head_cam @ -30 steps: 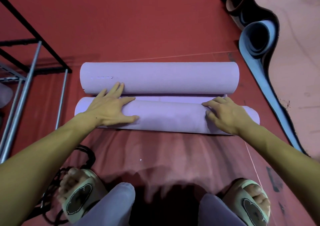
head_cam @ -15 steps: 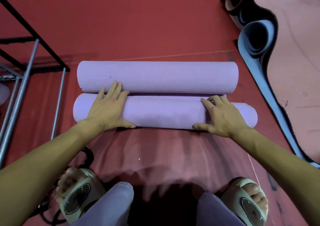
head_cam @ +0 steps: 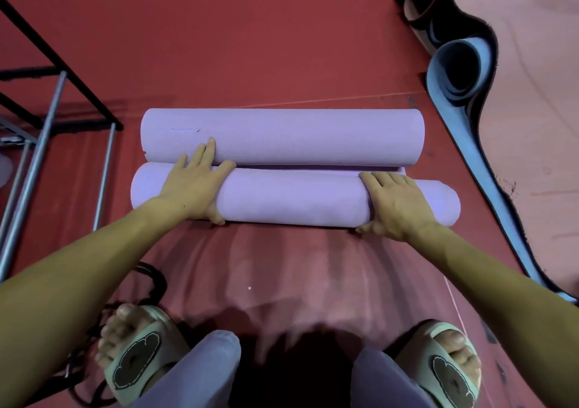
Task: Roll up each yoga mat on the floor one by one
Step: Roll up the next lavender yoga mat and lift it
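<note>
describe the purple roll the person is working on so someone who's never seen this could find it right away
On the red floor in front of the person's feet lie two lilac rolls side by side. The near roll is the one meant, with the left hand and right hand pressed on top of it. Unlike the far roll, it sits closer to the feet and juts further right.
</note>
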The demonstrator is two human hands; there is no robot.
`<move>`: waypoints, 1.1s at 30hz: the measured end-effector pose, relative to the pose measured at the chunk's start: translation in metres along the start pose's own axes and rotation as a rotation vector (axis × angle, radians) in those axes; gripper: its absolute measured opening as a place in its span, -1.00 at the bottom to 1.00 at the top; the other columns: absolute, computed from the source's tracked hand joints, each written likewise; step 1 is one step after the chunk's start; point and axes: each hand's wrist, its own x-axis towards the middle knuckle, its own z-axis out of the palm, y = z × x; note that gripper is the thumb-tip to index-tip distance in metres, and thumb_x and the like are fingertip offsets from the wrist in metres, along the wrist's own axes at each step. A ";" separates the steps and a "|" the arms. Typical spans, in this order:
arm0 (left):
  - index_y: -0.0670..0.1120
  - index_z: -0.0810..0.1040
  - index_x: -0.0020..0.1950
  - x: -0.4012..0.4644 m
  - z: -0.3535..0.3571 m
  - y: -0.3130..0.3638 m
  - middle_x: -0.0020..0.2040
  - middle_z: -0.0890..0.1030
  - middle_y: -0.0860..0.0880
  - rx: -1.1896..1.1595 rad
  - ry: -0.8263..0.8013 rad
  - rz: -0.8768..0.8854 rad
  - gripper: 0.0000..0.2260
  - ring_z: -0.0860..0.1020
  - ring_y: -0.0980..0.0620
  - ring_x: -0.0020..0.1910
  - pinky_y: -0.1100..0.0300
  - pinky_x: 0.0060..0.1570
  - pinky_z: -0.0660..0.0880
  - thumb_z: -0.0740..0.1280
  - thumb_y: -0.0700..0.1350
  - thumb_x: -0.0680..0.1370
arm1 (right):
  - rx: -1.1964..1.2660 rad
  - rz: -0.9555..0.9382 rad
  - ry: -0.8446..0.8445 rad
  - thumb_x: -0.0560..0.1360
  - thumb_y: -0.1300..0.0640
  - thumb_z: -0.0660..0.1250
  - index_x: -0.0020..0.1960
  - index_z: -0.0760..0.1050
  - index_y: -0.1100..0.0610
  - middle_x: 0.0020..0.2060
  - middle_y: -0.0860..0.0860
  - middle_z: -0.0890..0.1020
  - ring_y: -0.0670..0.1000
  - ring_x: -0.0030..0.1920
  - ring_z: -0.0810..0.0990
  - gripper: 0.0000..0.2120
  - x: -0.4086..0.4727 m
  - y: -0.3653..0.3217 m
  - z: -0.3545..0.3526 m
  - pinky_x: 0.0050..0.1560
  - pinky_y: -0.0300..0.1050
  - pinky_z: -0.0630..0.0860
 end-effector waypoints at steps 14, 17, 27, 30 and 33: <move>0.33 0.10 0.63 -0.057 0.003 0.009 0.51 -0.59 -0.32 -0.047 -0.438 0.100 0.19 -0.42 -0.35 0.59 -0.19 0.61 -0.03 0.58 0.43 0.09 | 0.130 -0.103 -0.554 0.04 -0.50 0.48 0.32 0.38 -0.28 0.09 -0.21 0.63 -0.04 0.07 0.60 -0.10 -0.050 -0.011 -0.024 -0.06 -0.08 0.48; 0.37 0.12 0.61 -0.050 -0.002 0.006 0.50 -0.61 -0.28 -0.090 -0.479 0.100 0.18 -0.47 -0.31 0.58 -0.20 0.62 -0.08 0.61 0.43 0.08 | 0.175 -0.084 -0.609 0.03 -0.48 0.52 0.31 0.40 -0.29 0.08 -0.24 0.63 -0.07 0.08 0.60 -0.11 -0.043 -0.011 -0.028 0.06 -0.04 0.57; 0.31 0.18 0.63 -0.034 -0.015 -0.010 0.54 -0.60 -0.19 -0.113 -0.415 0.065 0.26 -0.48 -0.24 0.59 -0.23 0.63 -0.12 0.52 0.58 -0.02 | 0.160 -0.045 -0.632 0.01 -0.57 0.53 0.61 0.18 -0.26 0.49 -0.15 0.34 0.11 0.49 0.31 0.26 -0.018 0.001 -0.042 0.39 0.20 0.44; 0.28 0.14 0.66 -0.030 -0.019 -0.014 0.57 -0.54 -0.22 -0.111 -0.363 0.047 0.30 -0.42 -0.25 0.62 -0.23 0.63 -0.07 0.50 0.60 -0.01 | 0.195 -0.011 -0.581 0.06 -0.52 0.59 0.67 0.09 -0.19 0.57 -0.18 0.21 0.07 0.57 0.23 0.32 -0.015 0.005 -0.045 0.40 0.22 0.43; 0.25 0.13 0.68 -0.029 -0.023 -0.014 0.58 -0.52 -0.24 -0.108 -0.342 0.045 0.29 -0.40 -0.25 0.62 -0.23 0.63 -0.04 0.51 0.58 0.03 | 0.263 0.012 -0.573 0.05 -0.48 0.63 0.69 0.07 -0.14 0.67 -0.10 0.05 0.07 0.65 0.06 0.37 -0.012 0.007 -0.044 0.50 0.26 0.34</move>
